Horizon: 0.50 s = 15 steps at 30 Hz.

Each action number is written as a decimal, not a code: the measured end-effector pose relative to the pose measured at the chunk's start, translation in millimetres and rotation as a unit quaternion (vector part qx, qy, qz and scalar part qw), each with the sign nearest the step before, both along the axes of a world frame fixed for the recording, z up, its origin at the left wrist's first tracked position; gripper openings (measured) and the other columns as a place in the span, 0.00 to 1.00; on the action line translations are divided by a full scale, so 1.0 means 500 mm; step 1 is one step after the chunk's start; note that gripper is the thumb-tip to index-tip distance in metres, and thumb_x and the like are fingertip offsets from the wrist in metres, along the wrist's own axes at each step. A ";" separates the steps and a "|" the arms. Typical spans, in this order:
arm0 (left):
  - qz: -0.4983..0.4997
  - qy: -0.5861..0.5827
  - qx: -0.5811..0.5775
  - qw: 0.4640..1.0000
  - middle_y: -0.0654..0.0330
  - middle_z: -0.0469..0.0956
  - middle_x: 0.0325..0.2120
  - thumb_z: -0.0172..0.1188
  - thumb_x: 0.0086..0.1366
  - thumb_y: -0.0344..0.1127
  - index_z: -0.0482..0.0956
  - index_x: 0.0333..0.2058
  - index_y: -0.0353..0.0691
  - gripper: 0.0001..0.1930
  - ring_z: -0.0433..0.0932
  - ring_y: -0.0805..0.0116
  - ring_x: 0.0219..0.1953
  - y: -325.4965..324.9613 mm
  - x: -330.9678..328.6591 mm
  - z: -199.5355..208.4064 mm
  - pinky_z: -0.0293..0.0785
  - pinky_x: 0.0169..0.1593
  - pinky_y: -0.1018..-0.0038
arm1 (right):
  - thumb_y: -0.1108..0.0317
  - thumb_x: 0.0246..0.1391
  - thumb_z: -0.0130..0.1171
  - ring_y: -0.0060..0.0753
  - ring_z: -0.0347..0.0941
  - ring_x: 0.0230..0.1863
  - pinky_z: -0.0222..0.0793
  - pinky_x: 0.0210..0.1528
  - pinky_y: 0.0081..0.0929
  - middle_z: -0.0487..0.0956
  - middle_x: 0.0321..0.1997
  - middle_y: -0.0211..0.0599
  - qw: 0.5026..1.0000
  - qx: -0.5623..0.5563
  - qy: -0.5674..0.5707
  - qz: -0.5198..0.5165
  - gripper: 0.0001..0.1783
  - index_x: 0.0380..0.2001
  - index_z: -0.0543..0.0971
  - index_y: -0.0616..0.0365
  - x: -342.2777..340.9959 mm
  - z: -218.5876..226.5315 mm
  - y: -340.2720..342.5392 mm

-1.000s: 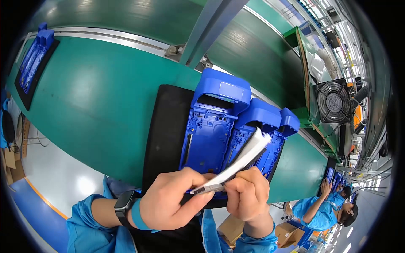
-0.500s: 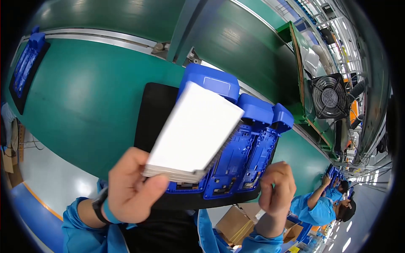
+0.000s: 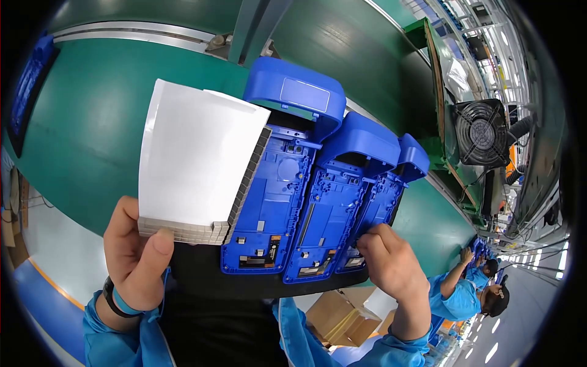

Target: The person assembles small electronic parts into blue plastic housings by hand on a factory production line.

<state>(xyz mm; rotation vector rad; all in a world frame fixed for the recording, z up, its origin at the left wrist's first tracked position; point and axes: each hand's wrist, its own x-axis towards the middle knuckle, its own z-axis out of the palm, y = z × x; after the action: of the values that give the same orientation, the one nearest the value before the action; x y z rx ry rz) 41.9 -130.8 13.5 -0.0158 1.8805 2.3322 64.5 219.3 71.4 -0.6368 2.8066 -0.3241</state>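
Note:
My left hand [image 3: 139,263] pinches the lower left corner of a white backing sheet [image 3: 199,153], thumb on top. Small grey blocks, perhaps foam pads, [image 3: 183,231] line the sheet's lower and right edges. Side by side lie three blue plastic housings: the left one [image 3: 269,196], the middle one [image 3: 327,211] and the right one [image 3: 380,205], each with a raised hood at its far end. The sheet covers part of the left housing's side. My right hand [image 3: 394,260] is closed, fingertips together over the lower end of the right housing; whatever they hold is hidden.
The housings rest on a black mat [image 3: 244,287] on a green worktop [image 3: 104,122]. Another blue part [image 3: 29,85] lies at the far left. A black fan [image 3: 482,133] stands at right. Below are an open cardboard box [image 3: 336,318] and, farther right, co-workers in blue [image 3: 455,300].
My left hand has moved left with the sheet, uncovering more of the left and middle housings. My right hand has moved slightly left, its fingertips now over the right housing.

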 end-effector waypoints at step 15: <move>0.000 -0.016 0.006 1.000 0.62 0.75 0.38 0.58 0.67 0.36 0.66 0.44 0.35 0.14 0.68 0.81 0.39 0.005 0.000 -0.003 0.64 0.47 0.81 | 0.83 0.43 0.62 0.46 0.74 0.30 0.73 0.31 0.37 0.74 0.32 0.42 1.000 -0.003 -0.013 -0.004 0.11 0.31 0.73 0.63 0.002 -0.004 0.002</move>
<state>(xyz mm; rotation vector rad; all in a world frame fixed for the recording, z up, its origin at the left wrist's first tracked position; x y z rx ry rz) 42.1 -128.4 12.0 -0.0509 1.8525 2.3281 65.7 220.3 69.5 -0.6168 2.7846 -0.3405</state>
